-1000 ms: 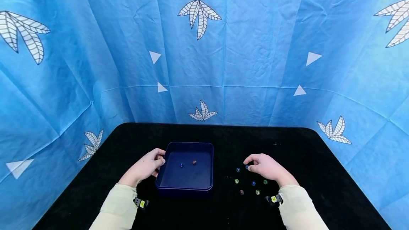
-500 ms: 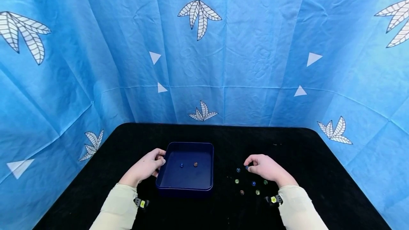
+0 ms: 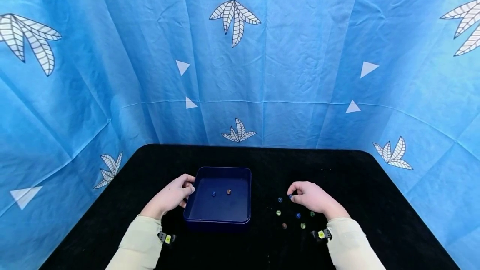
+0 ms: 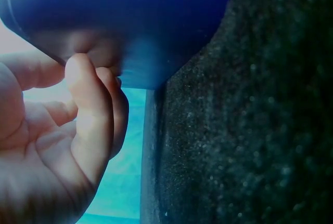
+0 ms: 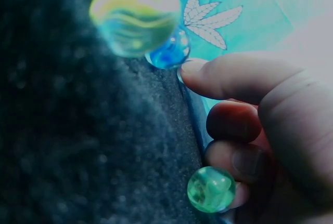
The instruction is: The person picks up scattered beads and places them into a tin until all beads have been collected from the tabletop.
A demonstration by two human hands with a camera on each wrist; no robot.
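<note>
A dark blue square open-topped box (image 3: 217,211) stands on the black tabletop, with a blue marble (image 3: 214,194) and a brown marble (image 3: 229,192) inside. My left hand (image 3: 174,193) grips its left wall; in the left wrist view, curled fingers (image 4: 91,115) touch the wall's outside. To the right, my right hand (image 3: 311,196) pinches a blue marble (image 3: 290,196) between thumb and index finger, close over the cloth. The right wrist view shows the thumb (image 5: 223,76) beside another blue marble (image 5: 169,51), partly behind a yellow-green one (image 5: 135,16). A green marble (image 5: 210,189) lies lower there.
Several loose marbles lie around the right hand, among them a brown one (image 3: 284,226), a yellow-green one (image 3: 278,213) and a dark bluish one (image 3: 280,199). A blue patterned curtain (image 3: 300,53) hangs behind the black-covered table (image 3: 210,253).
The brown marble in the box rolls slightly, toward the near side and then a little back. Both hands stay almost where they were.
</note>
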